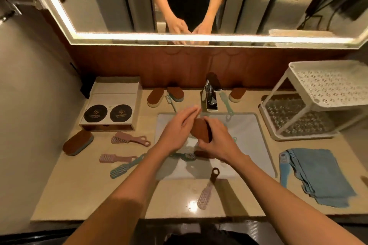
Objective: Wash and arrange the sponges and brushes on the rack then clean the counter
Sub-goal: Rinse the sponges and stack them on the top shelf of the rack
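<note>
Two-tier rack [328, 83] on beige counter [89, 185], white sink [249, 135], lit mirror [258, 6] above

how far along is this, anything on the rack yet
Early. No sponge or brush is on the rack yet. In hand: the right hand grips a brown sponge over the sink, the left hand pressed flat against it. Left: the other sponges and the brushes on the counter, then wiping it; the blue cloth lies folded.

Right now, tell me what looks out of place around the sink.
The pink brush on the front counter lies askew, its brown handle poking over the sink edge. Wet spots seem to glisten beside it.
</note>
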Demonstrator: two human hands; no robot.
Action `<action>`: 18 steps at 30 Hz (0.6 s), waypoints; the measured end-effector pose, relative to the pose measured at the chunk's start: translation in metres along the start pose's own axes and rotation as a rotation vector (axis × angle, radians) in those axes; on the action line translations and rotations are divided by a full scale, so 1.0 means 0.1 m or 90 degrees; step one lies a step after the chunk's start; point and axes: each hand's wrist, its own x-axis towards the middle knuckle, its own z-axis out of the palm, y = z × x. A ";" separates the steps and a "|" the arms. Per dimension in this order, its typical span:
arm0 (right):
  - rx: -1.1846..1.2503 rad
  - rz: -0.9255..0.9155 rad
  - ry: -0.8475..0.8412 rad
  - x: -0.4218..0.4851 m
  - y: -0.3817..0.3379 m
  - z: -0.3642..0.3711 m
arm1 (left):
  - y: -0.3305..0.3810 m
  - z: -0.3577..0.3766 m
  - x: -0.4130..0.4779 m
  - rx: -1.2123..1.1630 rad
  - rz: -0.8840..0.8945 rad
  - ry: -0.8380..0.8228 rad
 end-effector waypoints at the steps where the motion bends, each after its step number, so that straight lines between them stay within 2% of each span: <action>1: 0.007 0.001 0.006 0.01 0.09 -0.17 | 0.12 0.09 0.10 -0.011 0.014 -0.014; 6: -0.006 -0.011 0.074 0.00 0.57 -1.02 | 0.67 0.61 0.61 0.065 0.113 -0.031; 13: -0.007 -0.037 0.153 0.01 1.02 -2.06 | 1.36 1.22 1.26 0.060 0.069 0.014; 18: 0.035 -0.025 0.172 0.06 1.24 -2.59 | 1.86 1.46 1.59 0.108 0.142 0.020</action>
